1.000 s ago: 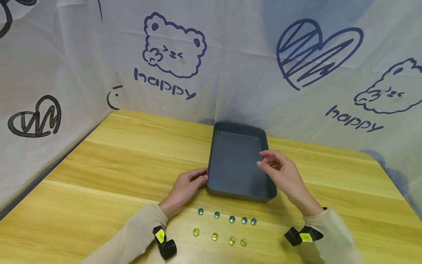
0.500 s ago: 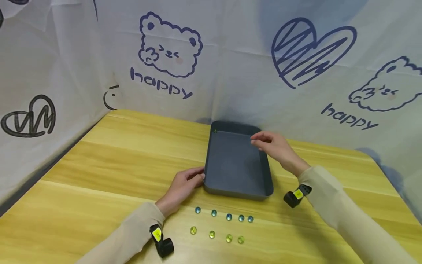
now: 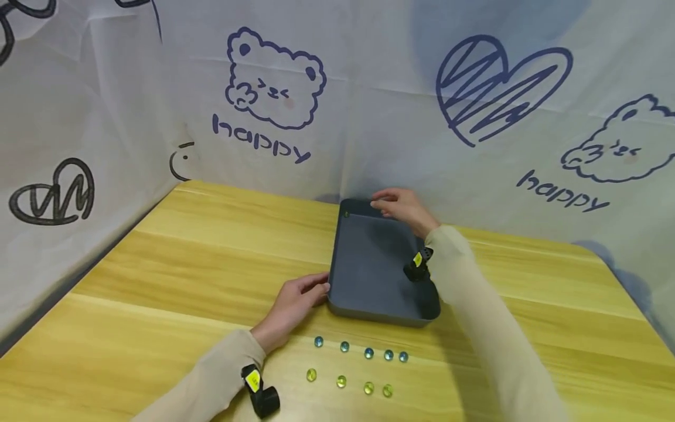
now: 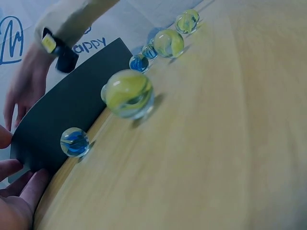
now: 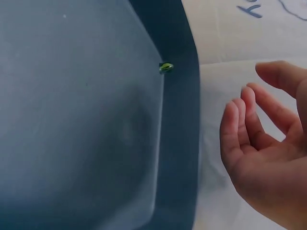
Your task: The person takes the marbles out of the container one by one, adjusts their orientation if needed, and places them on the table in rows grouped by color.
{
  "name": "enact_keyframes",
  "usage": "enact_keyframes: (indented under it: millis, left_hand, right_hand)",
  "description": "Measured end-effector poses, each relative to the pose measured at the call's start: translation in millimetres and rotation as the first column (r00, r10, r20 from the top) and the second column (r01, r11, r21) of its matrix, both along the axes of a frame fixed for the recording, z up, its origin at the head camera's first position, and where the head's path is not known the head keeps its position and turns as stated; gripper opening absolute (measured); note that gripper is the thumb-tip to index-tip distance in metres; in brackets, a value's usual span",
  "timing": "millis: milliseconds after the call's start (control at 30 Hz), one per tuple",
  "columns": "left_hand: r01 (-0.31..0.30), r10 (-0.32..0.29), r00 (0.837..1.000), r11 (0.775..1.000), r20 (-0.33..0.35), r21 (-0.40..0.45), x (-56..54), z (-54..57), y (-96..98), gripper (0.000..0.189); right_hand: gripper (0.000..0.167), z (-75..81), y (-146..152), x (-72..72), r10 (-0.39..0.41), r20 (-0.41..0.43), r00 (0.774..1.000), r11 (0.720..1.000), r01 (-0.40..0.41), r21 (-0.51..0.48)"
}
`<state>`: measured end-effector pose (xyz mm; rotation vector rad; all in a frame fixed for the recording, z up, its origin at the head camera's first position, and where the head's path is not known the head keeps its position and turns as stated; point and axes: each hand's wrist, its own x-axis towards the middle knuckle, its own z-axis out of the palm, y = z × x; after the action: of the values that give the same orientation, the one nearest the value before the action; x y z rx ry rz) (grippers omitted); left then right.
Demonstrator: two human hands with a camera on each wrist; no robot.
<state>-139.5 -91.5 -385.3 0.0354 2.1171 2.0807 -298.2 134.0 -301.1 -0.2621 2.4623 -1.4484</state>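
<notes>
My left hand rests beside the near left side of a dark grey tray, its fingertips touching the outer wall. Over the far end of that tray hovers my right hand; the right wrist view shows its thumb apart from loosely bent fingers, with nothing seen between them. One green-yellow marble lies inside the tray, in the far left corner. In front of the tray, several blue marbles form a row, and nearer still is a row of several yellow marbles.
Everything stands on a wood-grain table. White cloth with drawn bears and hearts hangs behind and at the left, close to the tray's far end. Each wrist wears a small black camera.
My right hand has moved from the tray's right side away and leftward to above its far end. The left hand stays at the tray, and the marbles keep their places.
</notes>
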Motion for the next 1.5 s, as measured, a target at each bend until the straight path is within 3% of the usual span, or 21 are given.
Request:
enact_keyframes:
  millis: [367,533,967,1233,1500]
  left_hand:
    - [-0.003,0.003,1.0,1.0,-0.01,-0.002,-6.2,2.8,0.9,0.038]
    - [0.006,-0.006,1.0,1.0,-0.011,0.001,-6.2,3.4,3.8,0.037]
    - [0.013,-0.013,1.0,1.0,-0.019,-0.014,-6.2,12.0,6.8,0.037]
    - [-0.004,0.003,1.0,1.0,-0.009,-0.011,1.0,7.7,2.7,0.036]
    - [-0.011,0.011,1.0,1.0,-0.011,-0.022,1.3,2.4,0.7,0.037]
  right_hand:
    - [0.036,-37.3,-10,-28.5,-0.066,0.045,0.997,0.995,0.069,-0.069]
    - [0.036,-46.8,-11,-35.1,-0.078,0.053,0.996,0.993,0.082,-0.083]
    - [0.034,-45.9,-24,-43.7,-0.072,0.013,0.997,0.997,0.072,0.011]
    - [0.028,-59.0,-37,-44.1,-0.071,-0.057,0.996,0.993,0.076,0.094]
    - [0.027,-66.6,-46,-40.6,-0.054,-0.1,0.994,0.979,0.072,0.193]
